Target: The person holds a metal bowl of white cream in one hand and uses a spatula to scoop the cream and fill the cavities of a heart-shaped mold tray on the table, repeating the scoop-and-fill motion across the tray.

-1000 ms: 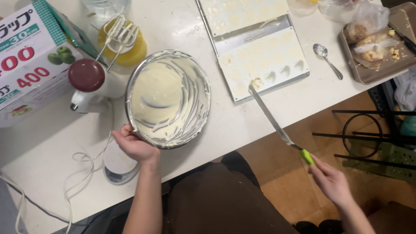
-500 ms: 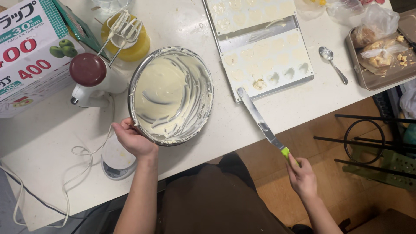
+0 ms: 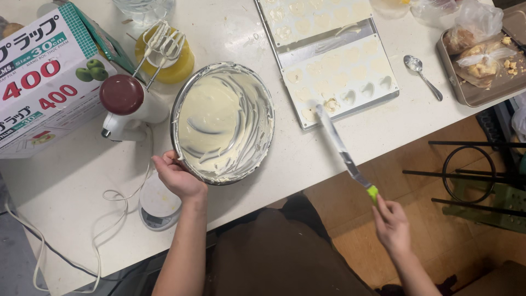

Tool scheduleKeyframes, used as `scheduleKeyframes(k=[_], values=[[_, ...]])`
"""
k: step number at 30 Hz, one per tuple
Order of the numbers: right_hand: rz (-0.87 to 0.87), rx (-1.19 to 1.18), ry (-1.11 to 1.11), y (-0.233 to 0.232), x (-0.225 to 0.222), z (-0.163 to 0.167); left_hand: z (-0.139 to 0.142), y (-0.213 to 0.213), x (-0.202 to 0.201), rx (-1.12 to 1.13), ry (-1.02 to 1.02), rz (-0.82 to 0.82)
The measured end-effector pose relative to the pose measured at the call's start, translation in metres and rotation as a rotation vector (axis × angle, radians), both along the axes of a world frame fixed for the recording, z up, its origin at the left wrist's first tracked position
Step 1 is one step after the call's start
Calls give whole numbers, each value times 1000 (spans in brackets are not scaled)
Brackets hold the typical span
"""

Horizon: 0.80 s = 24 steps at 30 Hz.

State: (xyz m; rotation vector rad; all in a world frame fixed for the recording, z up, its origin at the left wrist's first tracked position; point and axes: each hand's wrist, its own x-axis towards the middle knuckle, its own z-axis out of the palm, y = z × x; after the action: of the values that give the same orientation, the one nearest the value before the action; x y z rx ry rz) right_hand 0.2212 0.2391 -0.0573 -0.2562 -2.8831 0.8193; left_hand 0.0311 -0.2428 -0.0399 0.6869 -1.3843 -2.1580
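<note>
right hand (image 3: 392, 226): nearest the camera, off the table edge, above the floor; fingers closed round the green handle end of the palette knife (image 3: 344, 153)
palette knife: long flat blade, smeared pale; slants up-left from the hand, tip over the near edge of the mould tray (image 3: 350, 82)
left hand (image 3: 178, 176): fingers curled on the near-left rim of the mixing bowl (image 3: 224, 123), gripping it
mixing bowl: metal, round, on the white table (image 3: 307, 159) near its front edge; inside coated with pale cream streaks
kitchen scale (image 3: 156, 205): small, white, round; just left of and below the left hand, at the table edge
hand mixer (image 3: 131, 104): white with dark red round cap, just left of the bowl, beaters pointing up; cord loops off toward the table's front-left
wrap box (image 3: 44, 82): large carton, far left
mould tray: white, cavities mostly filled pale, a few near the right edge look empty
spoon (image 3: 422, 75): metal, right of the mould tray
metal tray (image 3: 482, 87): far right, with bagged crumbly pieces
</note>
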Motion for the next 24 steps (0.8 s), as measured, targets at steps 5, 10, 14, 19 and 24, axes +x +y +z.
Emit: scheduleKeyframes(k=[5, 10, 14, 19, 24], values=[[47, 125, -15, -24, 3, 0, 1, -1, 1, 11, -6, -5], [-9, 252, -38, -12, 19, 33, -1, -5, -2, 31, 4, 0], [-113, 132, -59, -10, 28, 56, -4, -6, -4, 63, 20, 8], [25, -170, 73, -35, 17, 78, -10, -6, -6, 106, 35, 8], [86, -231, -442, -71, -15, 106, -17, 0, -8, 67, 84, -29]])
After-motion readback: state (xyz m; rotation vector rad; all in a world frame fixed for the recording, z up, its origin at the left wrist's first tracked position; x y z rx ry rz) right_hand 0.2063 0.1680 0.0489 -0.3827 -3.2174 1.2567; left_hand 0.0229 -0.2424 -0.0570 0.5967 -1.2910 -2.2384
